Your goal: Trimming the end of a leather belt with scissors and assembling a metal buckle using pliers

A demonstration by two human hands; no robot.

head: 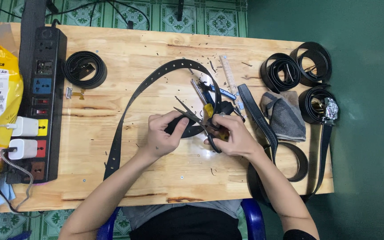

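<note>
At the middle of the wooden tabletop (156, 178), the left hand (164, 133) pinches the end of a long black belt (125, 111) in closed fingers while the right hand (234, 138), fingers curled through the handles, holds open scissors (192, 114) at that end.
</note>
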